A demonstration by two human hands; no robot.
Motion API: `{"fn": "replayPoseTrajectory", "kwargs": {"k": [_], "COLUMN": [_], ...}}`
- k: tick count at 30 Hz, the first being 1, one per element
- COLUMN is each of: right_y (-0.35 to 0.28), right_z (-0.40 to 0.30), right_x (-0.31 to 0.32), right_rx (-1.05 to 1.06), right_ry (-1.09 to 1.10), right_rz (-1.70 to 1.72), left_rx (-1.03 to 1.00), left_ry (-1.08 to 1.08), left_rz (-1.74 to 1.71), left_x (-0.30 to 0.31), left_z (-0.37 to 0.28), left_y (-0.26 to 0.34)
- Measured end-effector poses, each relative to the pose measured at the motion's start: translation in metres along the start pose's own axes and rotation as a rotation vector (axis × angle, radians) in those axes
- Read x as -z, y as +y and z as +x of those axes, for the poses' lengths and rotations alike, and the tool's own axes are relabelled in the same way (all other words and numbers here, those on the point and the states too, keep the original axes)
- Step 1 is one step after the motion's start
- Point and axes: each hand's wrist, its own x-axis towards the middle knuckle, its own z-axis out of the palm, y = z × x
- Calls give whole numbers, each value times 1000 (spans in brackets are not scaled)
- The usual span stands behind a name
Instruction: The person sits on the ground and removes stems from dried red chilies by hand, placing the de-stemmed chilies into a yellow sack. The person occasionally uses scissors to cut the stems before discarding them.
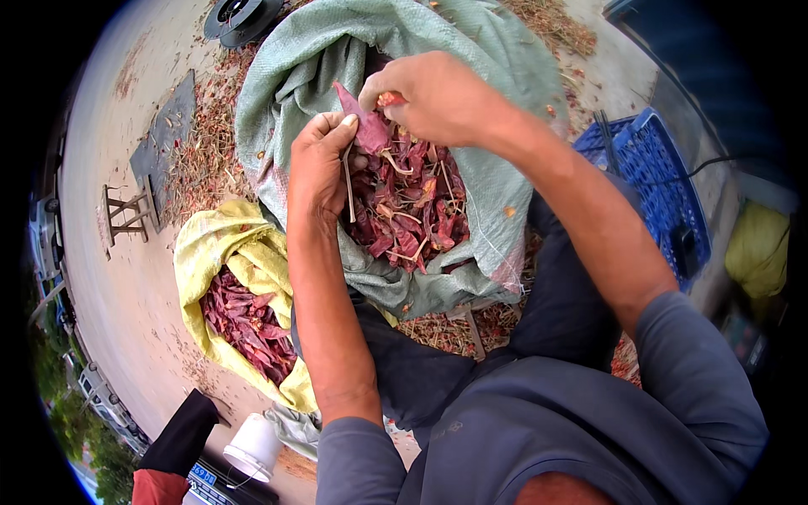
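Note:
Over a green woven sack [505,208] full of dried red chilies [404,221], my left hand [325,158] pinches a wide dried chili pod [369,129] between thumb and fingers; a pale stem hangs at its lower end. Close beside it on the right, my right hand [426,95] is curled round a small red and orange chili piece [391,99]. The rest of that piece is hidden by the fingers. To the lower left, a yellow woven sack [196,315] with rolled edges holds more dried chilies [249,322].
A blue plastic crate [663,183] stands at the right. Left are a small wooden stool [129,214] and a dark flat sheet [167,136] among scattered stems. A black spool [237,19] lies at the top. A white bucket [254,445] and another person's sleeve [180,432] are at lower left.

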Motion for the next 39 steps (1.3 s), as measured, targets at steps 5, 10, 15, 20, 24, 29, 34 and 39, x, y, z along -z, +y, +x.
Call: {"fn": "replayPoseTrajectory", "kwargs": {"k": [5,10,15,20,24,29,34,39], "right_y": [-4,-9,-5,-7,-16,-19,-18,-18], "right_z": [-4,0,1,1,-5,-5,-7,-6], "right_x": [-13,-6,-3,4,2,1,-15,-24], "right_rx": [270,114,-95,-118,-125,-139,19,155], "right_ry": [46,104,68,16,-1,-19,122,202], "right_rz": [176,89,-73,-159,-198,-176,-176,-205], "left_rx": [61,-12,-268,-345,-380,-555,-448,-287], "left_ry": [-19,38,39,89,183,265,265,203], "left_rz": [-319,128,225,48,196,408,269,-48], "left_x": [-8,-12,-18,-29,-30,-35,-30,-25], "left_z": [-1,-6,-11,-13,-12,-17,-19,-25], "left_y": [-2,-1,2,4,1,-3,2,6]}}
